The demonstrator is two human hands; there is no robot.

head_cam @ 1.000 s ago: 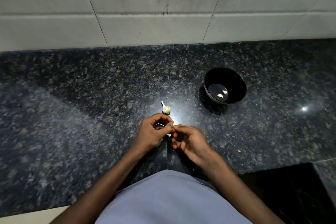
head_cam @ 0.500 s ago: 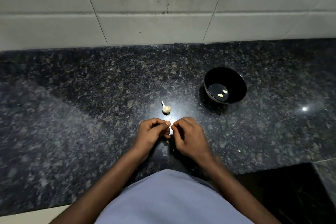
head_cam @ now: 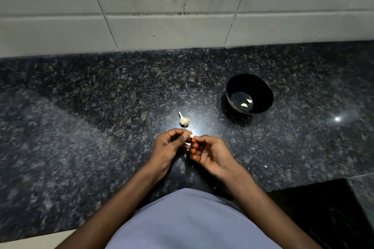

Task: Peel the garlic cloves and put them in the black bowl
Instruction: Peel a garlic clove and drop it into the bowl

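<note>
A small garlic clove sits between my two hands just above the counter. My left hand pinches it with thumb and curled fingers. The fingertips of my right hand pinch its other side, palm turned up. A garlic bulb with a short stalk lies on the counter just beyond my hands. The black bowl stands to the right and farther back, with two peeled cloves in its bottom. A pale scrap of skin shows under my left fingers.
The dark speckled granite counter runs across the view, backed by a white tiled wall. A black recess lies at the near right. A tiny skin flake lies right of my right hand.
My right hand has rolled from palm down to palm up while both hands keep hold of the clove. The bulb and bowl stay put.
</note>
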